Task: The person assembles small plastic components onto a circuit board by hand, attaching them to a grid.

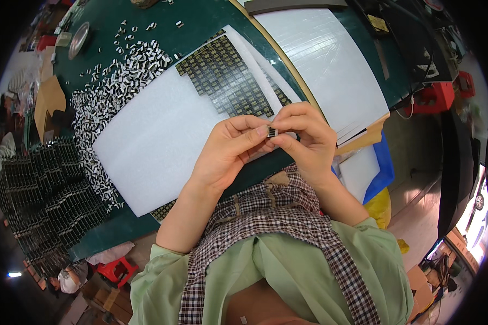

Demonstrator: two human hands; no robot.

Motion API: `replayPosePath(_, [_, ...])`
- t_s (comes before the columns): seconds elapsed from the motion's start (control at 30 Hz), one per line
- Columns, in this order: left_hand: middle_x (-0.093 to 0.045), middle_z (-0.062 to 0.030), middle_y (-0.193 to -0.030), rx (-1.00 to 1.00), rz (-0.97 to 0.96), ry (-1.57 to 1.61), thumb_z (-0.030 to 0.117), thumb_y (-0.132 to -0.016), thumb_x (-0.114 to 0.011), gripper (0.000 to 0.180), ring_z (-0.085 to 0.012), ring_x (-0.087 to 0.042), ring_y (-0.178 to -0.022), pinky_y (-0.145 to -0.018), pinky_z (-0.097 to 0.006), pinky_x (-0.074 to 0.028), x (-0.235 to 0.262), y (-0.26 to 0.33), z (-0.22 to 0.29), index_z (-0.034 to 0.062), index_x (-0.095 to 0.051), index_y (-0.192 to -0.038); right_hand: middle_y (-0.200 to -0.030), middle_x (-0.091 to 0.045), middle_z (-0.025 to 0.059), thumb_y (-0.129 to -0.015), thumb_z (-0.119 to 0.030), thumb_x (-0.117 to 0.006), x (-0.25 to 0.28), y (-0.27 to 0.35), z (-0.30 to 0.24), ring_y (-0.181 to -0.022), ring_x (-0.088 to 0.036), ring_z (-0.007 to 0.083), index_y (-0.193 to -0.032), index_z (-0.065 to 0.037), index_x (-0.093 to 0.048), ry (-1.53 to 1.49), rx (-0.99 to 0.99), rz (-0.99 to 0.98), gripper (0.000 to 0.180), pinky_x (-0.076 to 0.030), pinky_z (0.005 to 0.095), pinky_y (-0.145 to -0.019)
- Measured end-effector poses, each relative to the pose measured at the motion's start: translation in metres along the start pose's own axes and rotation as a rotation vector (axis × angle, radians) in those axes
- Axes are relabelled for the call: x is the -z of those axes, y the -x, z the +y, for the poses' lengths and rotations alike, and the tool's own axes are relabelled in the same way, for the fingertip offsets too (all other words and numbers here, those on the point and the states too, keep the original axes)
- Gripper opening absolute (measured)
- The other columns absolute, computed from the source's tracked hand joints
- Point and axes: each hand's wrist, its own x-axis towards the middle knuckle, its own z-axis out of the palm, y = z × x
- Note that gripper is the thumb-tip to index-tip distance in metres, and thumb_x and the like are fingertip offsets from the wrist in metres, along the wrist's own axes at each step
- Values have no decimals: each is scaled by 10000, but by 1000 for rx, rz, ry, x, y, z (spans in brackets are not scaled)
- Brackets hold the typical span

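Note:
Close in front of my body, both hands meet on one small block with a black striped face and pale sides point(273, 131). My left hand point(228, 146) pinches it from the left between thumb and fingers. From the other side, the thumb and fingertips of my right hand point(310, 138) close on it too, hiding part of it. Beneath and beyond the hands lies a white foam sheet point(152, 135). Rows of flat black pieces with gold marks point(222, 67) cover its far right part. A heap of small black-and-white blocks point(124, 76) spreads along the sheet's left side.
Bundled dark strips point(43, 189) are piled at the left of the green table point(200, 13). White sheets point(320, 59) stand at the right behind a tan edge. A round metal dish point(79, 39) sits far left. A blue crate point(384, 168) is low on the right.

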Motion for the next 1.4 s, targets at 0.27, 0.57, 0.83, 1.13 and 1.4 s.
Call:
replayPosePath(0.27, [-621,-113,-901,-136,115,-212,57,-844,-570,178,-163,-604,-833,-787,-278,-489,-2,21,-2,-52,-578,-985,-906,-583,88,-697,-36,-690,-3,17,-5,-822,-575,182,-979,-31,-633,208,112,-7,287,-469,270,-716])
replayPosePath(0.57, [-431,-204,-1258,-934,868,-2049,-8,-773,-539,440,-317,-390,-1183,-1000,-416,-292,41,22,53,73,-517,-1205,-754,-512,28,-956,-271,-411,68,74,28,-576,-490,85,-990,-25,-470,-154,-182,921,255,-390,203,-461])
replayPosePath(0.83, [-380,-65,-1364,-832,-319,-2194,18,-804,-465,493,-240,-334,-1278,-1049,-501,-215,-73,-60,-56,117,-427,-1286,-830,-515,20,-952,-396,-365,59,51,52,-592,-485,65,-1015,-63,-466,-215,-313,1063,354,-406,206,-468])
replayPosePath(1.13, [-363,-55,-1384,-799,-316,-2212,56,-788,-458,510,-219,-328,-1287,-1042,-522,-218,-67,-66,-68,99,-414,-1294,-864,-522,111,-978,-306,-305,64,29,66,-807,-472,190,-886,21,-471,244,-83,1166,378,-389,330,-743])
replayPosePath(1.4, [-435,-93,-1280,-837,-119,-1953,119,-748,-618,473,-251,-413,-1187,-979,-497,-295,-61,-16,-28,77,-491,-1202,-638,-384,-5,-962,-350,-364,111,58,39,-506,-348,95,-877,-77,-441,-432,-227,1046,297,-284,227,-434])
